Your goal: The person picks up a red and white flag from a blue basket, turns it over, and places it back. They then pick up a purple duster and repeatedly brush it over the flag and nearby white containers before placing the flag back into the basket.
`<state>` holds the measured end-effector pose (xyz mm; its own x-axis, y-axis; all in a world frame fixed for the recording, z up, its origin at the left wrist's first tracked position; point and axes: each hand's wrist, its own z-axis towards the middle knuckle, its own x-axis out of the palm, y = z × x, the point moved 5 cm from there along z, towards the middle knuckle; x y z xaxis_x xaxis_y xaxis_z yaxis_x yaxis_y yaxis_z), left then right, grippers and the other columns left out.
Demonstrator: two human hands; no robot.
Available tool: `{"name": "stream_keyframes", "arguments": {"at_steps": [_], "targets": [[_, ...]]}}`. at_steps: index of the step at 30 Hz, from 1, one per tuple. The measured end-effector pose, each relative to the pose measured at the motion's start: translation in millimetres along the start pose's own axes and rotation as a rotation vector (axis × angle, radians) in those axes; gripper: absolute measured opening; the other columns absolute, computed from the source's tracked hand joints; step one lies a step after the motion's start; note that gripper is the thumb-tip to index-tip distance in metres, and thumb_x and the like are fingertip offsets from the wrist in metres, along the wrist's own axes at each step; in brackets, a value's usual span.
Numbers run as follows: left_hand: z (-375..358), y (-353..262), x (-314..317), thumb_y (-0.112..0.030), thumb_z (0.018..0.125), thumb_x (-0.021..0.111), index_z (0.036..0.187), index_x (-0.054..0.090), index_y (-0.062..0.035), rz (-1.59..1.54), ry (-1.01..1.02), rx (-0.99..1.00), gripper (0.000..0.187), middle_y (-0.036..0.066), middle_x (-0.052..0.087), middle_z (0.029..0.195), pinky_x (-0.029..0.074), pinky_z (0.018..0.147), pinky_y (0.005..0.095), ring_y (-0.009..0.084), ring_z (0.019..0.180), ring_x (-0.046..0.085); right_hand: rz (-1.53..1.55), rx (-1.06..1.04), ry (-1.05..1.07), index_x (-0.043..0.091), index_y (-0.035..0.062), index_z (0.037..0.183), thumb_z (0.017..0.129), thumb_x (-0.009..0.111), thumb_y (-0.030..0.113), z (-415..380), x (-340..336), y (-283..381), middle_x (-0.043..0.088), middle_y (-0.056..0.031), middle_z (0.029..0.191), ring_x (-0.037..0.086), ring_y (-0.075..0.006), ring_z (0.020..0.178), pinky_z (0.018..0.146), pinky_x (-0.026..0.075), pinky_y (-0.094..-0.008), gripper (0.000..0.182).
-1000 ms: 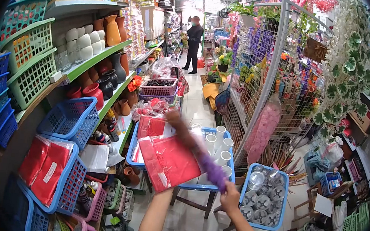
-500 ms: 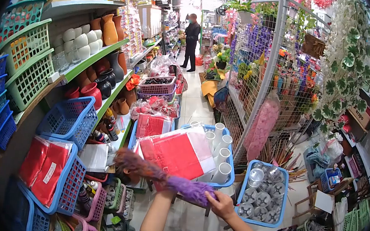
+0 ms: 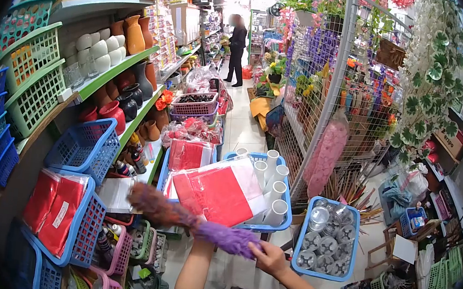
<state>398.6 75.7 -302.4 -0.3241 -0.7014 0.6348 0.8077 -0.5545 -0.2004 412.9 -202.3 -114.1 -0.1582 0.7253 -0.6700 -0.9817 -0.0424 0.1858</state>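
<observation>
A: Where's our duster (image 3: 216, 234)?
B: Lower centre, slanted, overlapping the near edge of the red-and-white pack (image 3: 215, 196) in view. Right hand (image 3: 271, 260): fingers closed round the purple end.
A: Left hand (image 3: 202, 247)?
B: Mostly behind the duster, can't tell its grip.
A: Done vs left?
B: Duster's in hand, pack's flat. We see no finished/unfinished split.
A: Further out?
B: White tubes (image 3: 278, 192) right of the pack, clear containers (image 3: 319, 218) lower right, person (image 3: 237, 49) upper centre.
</observation>
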Motion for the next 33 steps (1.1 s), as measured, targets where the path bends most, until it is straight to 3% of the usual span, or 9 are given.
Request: {"name": "stream_keyframes", "arguments": {"at_steps": [4, 9, 13, 19, 26, 29, 31, 32, 33], "targets": [[10, 3, 3, -0.048, 0.092, 0.037, 0.134, 0.039, -0.0057, 0.088, -0.049, 0.02, 0.06, 0.017, 0.043, 0.136, 0.04, 0.099, 0.0511, 0.029, 0.125, 0.042, -0.016, 0.028, 0.028, 0.054, 0.0148, 0.126, 0.069, 0.057, -0.001, 5, 12, -16, 0.058, -0.0114, 0.089, 0.059, -0.028, 0.066, 0.057, 0.05, -0.0391, 0.06], [11, -38, 21, -0.049, 0.092, 0.037, 0.135, 0.039, -0.0059, 0.21, -0.182, -0.015, 0.06, 0.016, 0.042, 0.137, 0.039, 0.1, 0.0507, 0.0292, 0.126, 0.042, 0.048, 0.496, -0.134, 0.053, 0.0079, 0.122, 0.072, 0.053, 0.0, 22, 24, -77, 0.057, -0.0173, 0.093, 0.059, -0.0345, 0.074, 0.065, 0.049, -0.0429, 0.051], [16, -55, 37, -0.049, 0.092, 0.038, 0.135, 0.039, -0.006, 0.319, -0.289, -0.032, 0.061, 0.015, 0.042, 0.138, 0.037, 0.101, 0.0504, 0.0295, 0.126, 0.041, 0.011, 0.621, -0.208, 0.053, 0.005, 0.119, 0.073, 0.052, 0.001, 47, 49, -119, 0.057, -0.0185, 0.094, 0.057, -0.0368, 0.084, 0.072, 0.048, -0.0446, 0.046], [37, -61, 69, -0.05, 0.093, 0.038, 0.136, 0.038, -0.0062, 0.471, -0.454, -0.058, 0.062, 0.014, 0.041, 0.139, 0.036, 0.103, 0.0499, 0.0298, 0.126, 0.041, -0.34, 0.838, 0.035, 0.055, 0.0054, 0.108, 0.076, 0.057, 0.009, 80, 90, -154, 0.056, -0.0196, 0.099, 0.055, -0.0374, 0.095, 0.078, 0.046, -0.0502, 0.032], [41, -78, 105, -0.051, 0.093, 0.039, 0.136, 0.038, -0.0065, 0.639, -0.647, -0.084, 0.062, 0.012, 0.04, 0.14, 0.033, 0.105, 0.0494, 0.0301, 0.127, 0.041, -0.445, 0.913, 0.136, 0.055, 0.0054, 0.108, 0.075, 0.062, 0.018, 75, 103, -157, 0.054, -0.0197, 0.099, 0.054, -0.0383, 0.095, 0.077, 0.044, -0.0517, 0.036], [49, -74, 110, -0.052, 0.093, 0.039, 0.137, 0.037, -0.0067, 0.588, -0.66, -0.09, 0.063, 0.012, 0.041, 0.14, 0.033, 0.105, 0.0491, 0.0302, 0.127, 0.041, -0.458, 0.833, -0.029, 0.054, 0.0059, 0.113, 0.078, 0.063, 0.021, 78, 83, -146, 0.054, -0.0178, 0.097, 0.053, -0.0356, 0.094, 0.079, 0.044, -0.0499, 0.039], [59, -71, 113, -0.052, 0.092, 0.039, 0.137, 0.037, -0.0069, 0.535, -0.677, -0.102, 0.063, 0.012, 0.041, 0.14, 0.032, 0.105, 0.0488, 0.0303, 0.127, 0.041, -0.079, 0.817, -0.342, 0.055, 0.0071, 0.115, 0.085, 0.059, 0.032, 73, 71, -145, 0.055, -0.0163, 0.103, 0.053, -0.0314, 0.097, 0.083, 0.044, -0.0463, 0.039], [61, -68, 116, -0.052, 0.092, 0.039, 0.137, 0.037, -0.0071, 0.508, -0.688, -0.114, 0.064, 0.012, 0.041, 0.14, 0.032, 0.106, 0.0487, 0.0303, 0.127, 0.041, -0.082, 0.822, -0.338, 0.055, 0.0071, 0.115, 0.085, 0.059, 0.032, 68, 70, -142, 0.055, -0.0163, 0.103, 0.053, -0.0314, 0.097, 0.083, 0.044, -0.0463, 0.039], [60, -66, 118, -0.053, 0.092, 0.039, 0.137, 0.037, -0.0072, 0.479, -0.695, -0.127, 0.064, 0.012, 0.041, 0.14, 0.032, 0.106, 0.0485, 0.0303, 0.127, 0.04, 0.651, 1.061, -0.421, 0.054, 0.0075, 0.116, 0.088, 0.055, 0.036, 60, 82, -143, 0.056, -0.0154, 0.108, 0.053, -0.0296, 0.099, 0.086, 0.043, -0.0457, 0.039]]}}
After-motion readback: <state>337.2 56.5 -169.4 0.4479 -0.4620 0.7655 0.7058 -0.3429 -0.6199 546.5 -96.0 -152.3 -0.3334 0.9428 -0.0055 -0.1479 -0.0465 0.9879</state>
